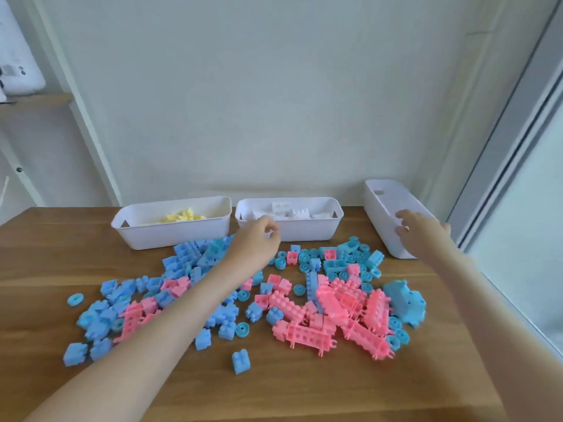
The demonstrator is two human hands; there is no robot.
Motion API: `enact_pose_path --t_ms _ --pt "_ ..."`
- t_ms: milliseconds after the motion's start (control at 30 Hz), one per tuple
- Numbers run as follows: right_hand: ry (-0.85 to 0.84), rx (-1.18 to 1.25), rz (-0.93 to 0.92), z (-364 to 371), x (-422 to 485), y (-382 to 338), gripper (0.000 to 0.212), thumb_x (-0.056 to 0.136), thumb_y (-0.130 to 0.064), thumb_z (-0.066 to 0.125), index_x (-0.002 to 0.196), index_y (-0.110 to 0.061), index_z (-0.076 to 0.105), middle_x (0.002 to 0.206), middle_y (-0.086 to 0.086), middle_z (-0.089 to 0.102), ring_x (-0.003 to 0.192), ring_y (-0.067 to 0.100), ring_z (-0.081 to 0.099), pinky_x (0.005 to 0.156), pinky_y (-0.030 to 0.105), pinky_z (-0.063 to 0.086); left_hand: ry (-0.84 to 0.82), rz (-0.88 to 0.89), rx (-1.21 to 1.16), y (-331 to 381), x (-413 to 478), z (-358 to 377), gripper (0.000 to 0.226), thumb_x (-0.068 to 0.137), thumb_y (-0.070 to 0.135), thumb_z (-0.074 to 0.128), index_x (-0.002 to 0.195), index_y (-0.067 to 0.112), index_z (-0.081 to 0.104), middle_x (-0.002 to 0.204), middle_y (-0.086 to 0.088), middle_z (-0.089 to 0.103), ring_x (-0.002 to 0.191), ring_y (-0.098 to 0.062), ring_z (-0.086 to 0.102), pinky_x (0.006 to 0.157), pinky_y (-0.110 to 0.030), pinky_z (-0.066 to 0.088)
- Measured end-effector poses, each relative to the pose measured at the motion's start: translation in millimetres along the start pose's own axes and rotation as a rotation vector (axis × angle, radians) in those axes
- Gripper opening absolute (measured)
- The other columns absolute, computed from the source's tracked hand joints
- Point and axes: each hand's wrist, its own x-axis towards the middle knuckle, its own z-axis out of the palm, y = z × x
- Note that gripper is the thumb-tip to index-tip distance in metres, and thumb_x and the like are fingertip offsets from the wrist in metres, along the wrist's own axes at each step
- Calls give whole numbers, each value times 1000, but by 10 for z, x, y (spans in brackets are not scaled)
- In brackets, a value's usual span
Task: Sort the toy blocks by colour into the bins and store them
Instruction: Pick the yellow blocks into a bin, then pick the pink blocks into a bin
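two hands point(259, 237) point(422, 234) outstretched, right gripping bin point(379, 208)

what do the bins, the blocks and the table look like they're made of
The bins: likely white plastic, smooth thin moulded walls, cut-out handles. The blocks: probably plastic, though the matte, grainy faces could be foam. The table: wood or wood-look laminate, brown grain, low sheen.

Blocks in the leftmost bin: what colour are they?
The blocks in the leftmost bin are pale yellow, clearest in the head view.

Loose blocks point(332, 296) (blue, pink) before bins point(307, 231)
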Motion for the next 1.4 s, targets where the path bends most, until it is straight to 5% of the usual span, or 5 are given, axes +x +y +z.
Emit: enact_pose_path --t_ms 367,600,967,1200,1400 --pt "-50 38 -46 42 136 313 17 89 -5 35 73 -10 41 73 6 47 71 26 47 53 27 28 21 137 -37 541 77 470 23 97 27 45 104 14 62 119 -3 54 93 -12 58 78 -23 40" --pt "129 266 -31 48 16 425 18 93 -12 41 86 -2 54 76 15 59 68 27 49 61 32 37 -57 237 129 796 24 658 22 97 26 41 107 16 57 118 0 48 93 -16 57 82 -31 46" --pt "-35 410 69 -370 -63 316 23 84 -11 48 62 -3 48 60 7 38 56 19 33 47 26 23 -365 288 -87 1396 147 1239 58 91 34 59 142 20 38 137 -8 51 125 -21 49 98 -32 42" --pt "-55 578 92 -386 -113 384 22 84 -11 50 66 1 54 68 12 38 65 21 33 53 28 24 -292 233 -48 1620 206 1609 56 89 46 56 132 17 35 125 -10 50 109 -28 54 76 -31 39" --pt "-31 750 86 -378 -129 497 23 84 -11 53 62 -3 54 64 12 32 59 20 27 54 28 21 -282 348 82 1604 244 1602 70 94 55 41 151 28 10 145 -5 39 121 -31 48 86 -33 38"
